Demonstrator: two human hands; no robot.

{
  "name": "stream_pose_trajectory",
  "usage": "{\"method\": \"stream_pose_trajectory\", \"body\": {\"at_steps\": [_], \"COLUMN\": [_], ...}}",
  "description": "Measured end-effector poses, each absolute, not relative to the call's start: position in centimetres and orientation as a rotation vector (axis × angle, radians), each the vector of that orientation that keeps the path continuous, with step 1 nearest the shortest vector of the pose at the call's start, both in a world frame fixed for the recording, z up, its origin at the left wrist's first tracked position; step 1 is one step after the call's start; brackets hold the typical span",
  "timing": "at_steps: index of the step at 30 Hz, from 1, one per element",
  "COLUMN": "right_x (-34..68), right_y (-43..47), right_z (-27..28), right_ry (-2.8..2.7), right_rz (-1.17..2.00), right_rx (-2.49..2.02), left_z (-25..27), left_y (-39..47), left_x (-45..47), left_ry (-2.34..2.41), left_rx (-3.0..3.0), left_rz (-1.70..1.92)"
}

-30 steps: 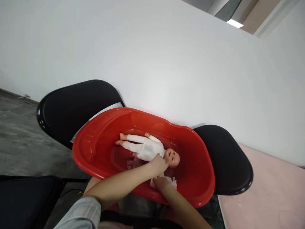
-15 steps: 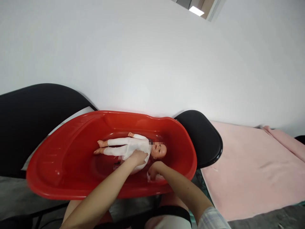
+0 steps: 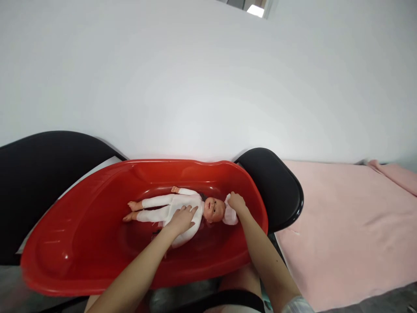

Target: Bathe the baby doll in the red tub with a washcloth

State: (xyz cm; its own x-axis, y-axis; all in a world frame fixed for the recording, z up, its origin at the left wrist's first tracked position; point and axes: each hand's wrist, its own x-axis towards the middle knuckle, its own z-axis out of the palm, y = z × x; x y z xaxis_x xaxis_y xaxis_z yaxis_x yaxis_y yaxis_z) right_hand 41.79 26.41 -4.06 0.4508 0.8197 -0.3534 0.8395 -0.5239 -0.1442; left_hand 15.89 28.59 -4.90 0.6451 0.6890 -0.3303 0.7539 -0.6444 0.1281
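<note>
A baby doll (image 3: 187,203) in white cloth clothing lies on its back in a red baby bathtub (image 3: 97,243), head to the right and bare feet to the left. My left hand (image 3: 182,219) rests on the doll's chest, its fingers spread. At the top of the doll's head, my right hand (image 3: 236,202) grips a small pale pink-white cloth (image 3: 230,215), which hangs down beside the head. Part of the doll's near arm is hidden behind my left forearm.
Black chair seats stand behind the tub, one (image 3: 272,189) at its right end and another (image 3: 42,174) at its left. Farther right, a pink sheet (image 3: 352,226) covers a flat surface. A white wall (image 3: 195,87) rises close behind.
My right hand has moved up and right with the cloth, from the tub's near side to the top of the doll's head. My left hand stays on the chest, its fingers more spread.
</note>
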Motion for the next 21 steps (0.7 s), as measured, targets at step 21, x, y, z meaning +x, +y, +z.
{"method": "stream_pose_trajectory", "body": {"at_steps": [21], "right_x": [42.4], "right_y": [27.4], "right_z": [-6.6], "right_ry": [1.736], "right_rz": [-0.968], "right_rx": [2.756], "left_z": [-8.3], "left_y": [31.9], "left_x": [23.8], "left_ry": [1.078], "left_rx": [2.428], "left_rz": [-0.057]}}
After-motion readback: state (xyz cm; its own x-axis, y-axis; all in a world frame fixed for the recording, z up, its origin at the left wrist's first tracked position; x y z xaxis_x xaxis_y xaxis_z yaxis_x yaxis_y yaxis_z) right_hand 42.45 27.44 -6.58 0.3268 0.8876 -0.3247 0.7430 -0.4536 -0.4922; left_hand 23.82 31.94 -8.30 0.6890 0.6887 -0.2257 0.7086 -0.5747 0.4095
